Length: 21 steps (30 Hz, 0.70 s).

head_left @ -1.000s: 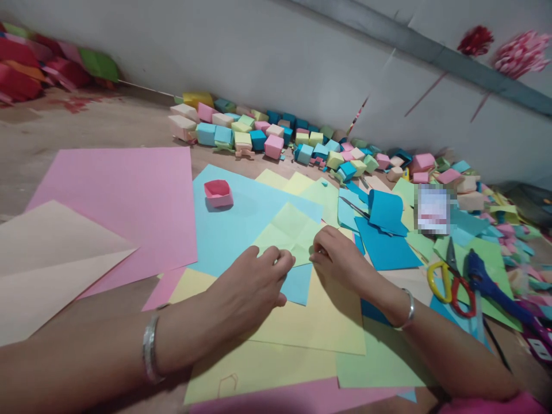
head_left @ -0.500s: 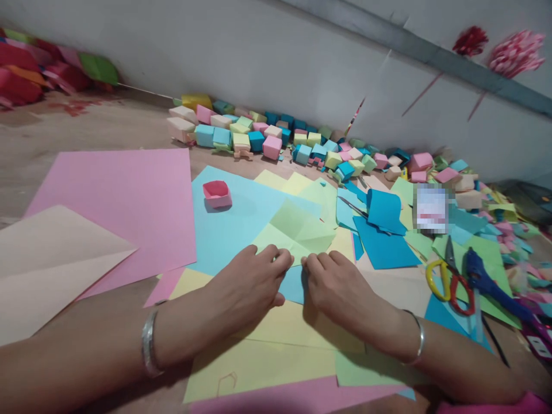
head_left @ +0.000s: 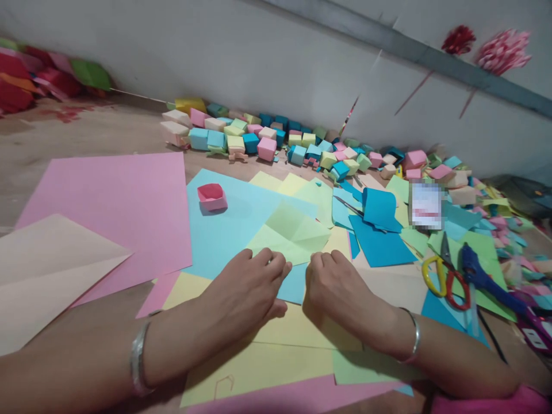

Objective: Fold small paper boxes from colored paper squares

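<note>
Centre of frame: pale green paper sheet (head_left: 292, 230), creased across the middle, lying over a larger light blue sheet (head_left: 245, 215). Left hand (head_left: 248, 290), just below centre: fingers bent at the sheet's near left edge, thumb apart and lower; partly open; any hold on the paper hidden, cannot tell. Right hand (head_left: 336, 284), right of centre: fingers curled inward beside the near right edge, tips out of sight; contact or grip likewise cannot tell. Left of centre, farther up: small pink paper box (head_left: 213, 198), upright on the light blue sheet. Right of frame: scissors (head_left: 447, 254) with yellow and red handles.

Handling, judged by look: very light, thin, pliable, quick to take a crease, probably easy to tear, prone to slide over smooth paper. Best hold: fingertip pinch at edges or opposite corners, middle left unpressed.
</note>
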Motion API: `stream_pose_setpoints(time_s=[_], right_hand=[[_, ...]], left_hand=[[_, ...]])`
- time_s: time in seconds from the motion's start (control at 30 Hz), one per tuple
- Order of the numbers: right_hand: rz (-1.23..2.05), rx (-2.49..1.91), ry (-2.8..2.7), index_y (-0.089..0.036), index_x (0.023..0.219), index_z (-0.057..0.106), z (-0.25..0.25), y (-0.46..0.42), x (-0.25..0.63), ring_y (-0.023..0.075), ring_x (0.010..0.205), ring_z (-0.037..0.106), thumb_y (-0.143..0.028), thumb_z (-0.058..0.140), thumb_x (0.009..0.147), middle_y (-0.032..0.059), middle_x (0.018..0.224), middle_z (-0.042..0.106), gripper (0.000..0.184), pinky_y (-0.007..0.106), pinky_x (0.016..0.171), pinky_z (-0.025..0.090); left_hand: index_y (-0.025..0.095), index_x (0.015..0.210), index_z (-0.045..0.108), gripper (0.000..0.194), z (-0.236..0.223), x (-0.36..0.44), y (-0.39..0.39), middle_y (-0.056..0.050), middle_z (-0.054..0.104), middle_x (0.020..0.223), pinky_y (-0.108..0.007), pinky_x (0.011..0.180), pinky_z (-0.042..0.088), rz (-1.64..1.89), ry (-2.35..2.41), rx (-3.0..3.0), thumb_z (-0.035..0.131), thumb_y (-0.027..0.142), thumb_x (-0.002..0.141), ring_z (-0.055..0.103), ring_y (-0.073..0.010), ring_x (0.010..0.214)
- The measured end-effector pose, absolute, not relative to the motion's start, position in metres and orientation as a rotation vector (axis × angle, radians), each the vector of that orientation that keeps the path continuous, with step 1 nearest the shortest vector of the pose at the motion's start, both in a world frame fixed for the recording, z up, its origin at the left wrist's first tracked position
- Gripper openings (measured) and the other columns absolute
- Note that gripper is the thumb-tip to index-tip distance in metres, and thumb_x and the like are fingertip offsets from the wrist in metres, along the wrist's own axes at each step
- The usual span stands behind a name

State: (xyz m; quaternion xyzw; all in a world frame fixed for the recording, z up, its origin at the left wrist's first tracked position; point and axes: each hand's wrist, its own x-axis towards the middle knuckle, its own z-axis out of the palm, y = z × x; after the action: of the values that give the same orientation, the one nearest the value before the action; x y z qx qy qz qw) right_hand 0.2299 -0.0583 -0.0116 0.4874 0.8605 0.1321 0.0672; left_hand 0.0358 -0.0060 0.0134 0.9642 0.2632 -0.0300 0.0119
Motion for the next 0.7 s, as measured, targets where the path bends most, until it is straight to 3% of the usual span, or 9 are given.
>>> stream_pose_setpoints(time_s=[0.17, 0.27, 0.4, 0.5, 0.7], right_hand=[[0.388, 1.495, 2.610, -0.018, 0.066, 0.055, -0.018, -0.056, 0.232, 0.0178, 0.059, 0.032, -0.001, 0.052, 0.068, 0.0073, 0.066, 0.047, 0.017, 0.035, 0.056, 0.015], [0.397, 1.474, 2.607, -0.017, 0.067, 0.055, -0.016, -0.055, 0.234, 0.0170, 0.059, 0.032, -0.003, 0.054, 0.069, 0.0064, 0.065, 0.047, 0.014, 0.034, 0.057, 0.014], [0.399, 1.433, 2.609, -0.017, 0.067, 0.053, -0.012, -0.054, 0.236, 0.0163, 0.060, 0.033, -0.005, 0.056, 0.069, 0.0058, 0.066, 0.048, 0.012, 0.034, 0.057, 0.013], [0.427, 1.404, 2.607, -0.017, 0.067, 0.053, -0.012, -0.055, 0.235, 0.0169, 0.061, 0.034, -0.005, 0.055, 0.069, 0.0059, 0.067, 0.048, 0.013, 0.034, 0.057, 0.012], [0.526, 1.458, 2.573, -0.016, 0.071, 0.055, 0.005, -0.046, 0.239, 0.0172, 0.063, 0.039, 0.001, 0.050, 0.077, 0.0055, 0.070, 0.051, 0.019, 0.035, 0.058, 0.016]], left_hand=[[0.018, 0.084, 0.062, 0.012, 0.009, 0.022, -0.004, -0.003, 0.056, 0.083, -0.032, 0.064, 0.031, 0.004, 0.825, 2.954, 0.061, 0.030, 0.088, 0.046, -0.0189, 0.077], [0.018, 0.076, 0.062, 0.018, 0.008, 0.016, -0.007, -0.003, 0.054, 0.078, -0.031, 0.066, 0.033, 0.119, 0.794, 2.935, 0.053, 0.022, 0.092, 0.044, -0.0178, 0.074], [0.018, 0.064, 0.056, 0.028, 0.011, 0.023, -0.011, -0.003, 0.052, 0.071, -0.033, 0.062, 0.033, 0.182, 0.747, 2.973, 0.054, 0.021, 0.091, 0.044, -0.0191, 0.070], [0.017, 0.073, 0.057, 0.020, 0.011, 0.035, -0.008, -0.004, 0.055, 0.075, -0.034, 0.060, 0.034, 0.241, 0.714, 2.977, 0.053, 0.021, 0.092, 0.044, -0.0195, 0.067], [0.016, 0.089, 0.056, 0.008, 0.004, 0.040, 0.008, -0.007, 0.057, 0.089, -0.035, 0.069, 0.041, 0.118, 0.710, 2.904, 0.050, 0.011, 0.088, 0.050, -0.0210, 0.081]])
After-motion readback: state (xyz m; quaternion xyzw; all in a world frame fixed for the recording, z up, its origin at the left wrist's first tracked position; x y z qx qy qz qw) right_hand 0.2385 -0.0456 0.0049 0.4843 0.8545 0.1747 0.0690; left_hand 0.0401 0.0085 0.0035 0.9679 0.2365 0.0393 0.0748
